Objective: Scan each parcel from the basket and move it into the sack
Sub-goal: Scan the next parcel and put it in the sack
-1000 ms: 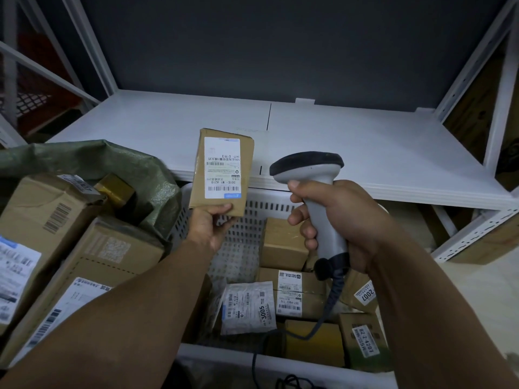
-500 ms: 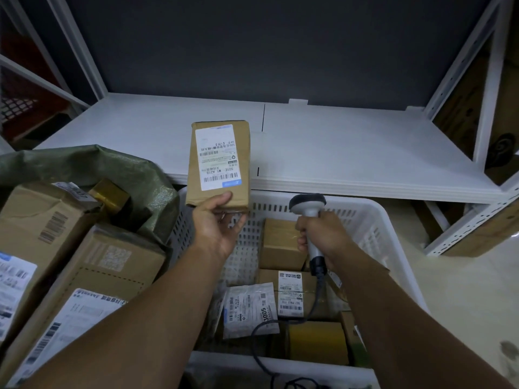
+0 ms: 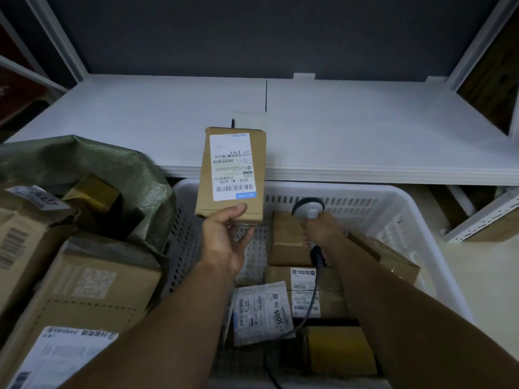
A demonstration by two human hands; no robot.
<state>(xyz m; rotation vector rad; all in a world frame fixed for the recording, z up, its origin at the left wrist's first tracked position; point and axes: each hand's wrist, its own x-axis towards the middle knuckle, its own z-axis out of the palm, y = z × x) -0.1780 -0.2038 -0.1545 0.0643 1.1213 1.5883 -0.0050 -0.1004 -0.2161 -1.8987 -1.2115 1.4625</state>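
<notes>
Lowered since a second ago, from label height into the white perforated plastic basket (image 3: 393, 203): grey handheld barcode scanner (image 3: 308, 206).

Gripped round its handle by right hand (image 3: 323, 234), head just above a plain brown box (image 3: 286, 240) near the far wall. Pinched at the lower edge by left hand (image 3: 224, 242), thumb in front, fingers behind: small brown cardboard parcel (image 3: 233, 175), upright, white label toward camera, over the basket's left rim. Judged scanned, not yet moved to green woven sack (image 3: 92, 161) at left, already holding several brown cartons (image 3: 98, 282). Left in basket: white poly mailer (image 3: 262, 313) marked 3005, labelled brown boxes (image 3: 304, 290), yellow-taped box (image 3: 339, 352). Roughly mid-task, by the look.
</notes>
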